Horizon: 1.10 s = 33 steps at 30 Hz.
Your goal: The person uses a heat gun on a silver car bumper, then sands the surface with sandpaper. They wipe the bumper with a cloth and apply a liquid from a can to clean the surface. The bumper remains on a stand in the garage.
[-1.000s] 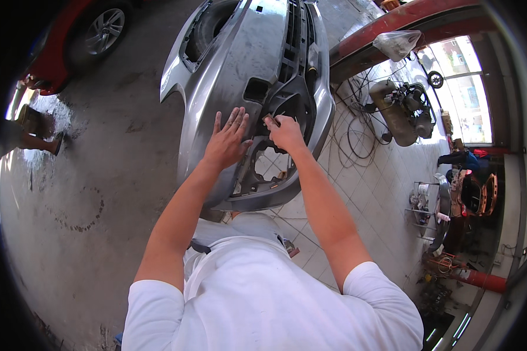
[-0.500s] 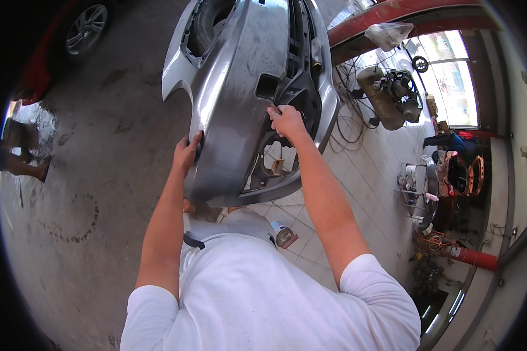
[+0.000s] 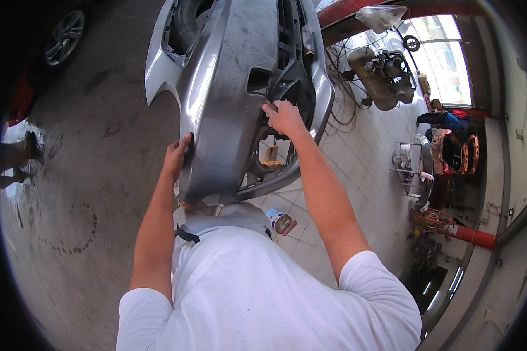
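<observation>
A grey car bumper [image 3: 216,123] stands in front of me, its surface dull and smudged in places. My left hand [image 3: 176,157] grips its left edge below the wheel-arch curve, fingers curled over the rim. My right hand [image 3: 286,119] is closed at the edge of the lower side opening, just under a small square recess [image 3: 259,79]. Its fingertips press against the bumper there; whether they pinch a small piece of something is hidden. Through the opening shows a yellowish bracket-like object [image 3: 271,157].
A container with a printed label [image 3: 280,221] and a reddish block stand on the tiles by my right side. An air compressor [image 3: 380,76] with hoses lies beyond the bumper. Farther right are a wheeled rack [image 3: 407,167] and a red cylinder [image 3: 471,235]. A car wheel [image 3: 64,38] shows far left.
The bumper and both hands sit slightly farther left in view, along with the whole scene. Both hands keep nearly the same places on the bumper.
</observation>
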Available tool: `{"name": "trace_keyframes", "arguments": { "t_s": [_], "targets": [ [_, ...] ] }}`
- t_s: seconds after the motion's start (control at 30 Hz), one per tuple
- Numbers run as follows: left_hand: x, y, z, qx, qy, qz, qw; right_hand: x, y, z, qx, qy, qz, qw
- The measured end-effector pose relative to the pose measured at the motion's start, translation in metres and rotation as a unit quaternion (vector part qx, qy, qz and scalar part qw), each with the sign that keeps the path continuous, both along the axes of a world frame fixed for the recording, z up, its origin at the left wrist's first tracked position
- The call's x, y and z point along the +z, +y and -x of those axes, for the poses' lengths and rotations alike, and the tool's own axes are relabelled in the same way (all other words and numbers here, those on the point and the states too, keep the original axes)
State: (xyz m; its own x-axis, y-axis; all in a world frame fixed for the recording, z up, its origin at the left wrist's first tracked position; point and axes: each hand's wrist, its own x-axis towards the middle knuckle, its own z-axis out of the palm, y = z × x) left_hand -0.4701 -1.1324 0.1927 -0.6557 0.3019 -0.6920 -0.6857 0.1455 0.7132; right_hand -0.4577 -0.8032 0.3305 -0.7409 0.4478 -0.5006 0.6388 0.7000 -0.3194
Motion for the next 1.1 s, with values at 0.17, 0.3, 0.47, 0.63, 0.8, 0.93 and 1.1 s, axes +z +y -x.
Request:
{"name": "trace_keyframes", "arguments": {
  "t_s": [0.17, 0.3, 0.47, 0.63, 0.8, 0.93, 1.1],
  "targets": [
    [-0.015, 0.003, 0.003, 0.000, -0.007, -0.016, 1.000, 0.009, -0.015, 0.005, 0.042, -0.036, -0.106, 0.993],
    [-0.027, 0.009, -0.002, 0.062, -0.004, 0.011, 0.998, 0.021, -0.029, 0.012, 0.030, -0.062, -0.128, 0.989],
    [-0.023, 0.009, 0.000, 0.032, -0.037, -0.016, 0.999, 0.014, -0.032, 0.010, 0.005, -0.042, -0.132, 0.990],
    [-0.041, 0.005, -0.004, 0.048, -0.047, 0.018, 0.998, 0.013, -0.045, 0.012, -0.003, -0.035, -0.144, 0.989],
    [-0.026, 0.009, -0.001, 0.042, -0.051, 0.026, 0.997, -0.006, -0.030, 0.001, 0.008, 0.000, -0.139, 0.990],
    [-0.033, 0.007, -0.003, 0.055, -0.021, 0.029, 0.998, -0.012, 0.006, -0.005, -0.058, 0.021, 0.203, 0.977],
    [-0.057, 0.006, 0.001, 0.034, -0.021, 0.021, 0.999, -0.014, 0.010, -0.019, -0.113, 0.144, 0.281, 0.942]
  ]
}}
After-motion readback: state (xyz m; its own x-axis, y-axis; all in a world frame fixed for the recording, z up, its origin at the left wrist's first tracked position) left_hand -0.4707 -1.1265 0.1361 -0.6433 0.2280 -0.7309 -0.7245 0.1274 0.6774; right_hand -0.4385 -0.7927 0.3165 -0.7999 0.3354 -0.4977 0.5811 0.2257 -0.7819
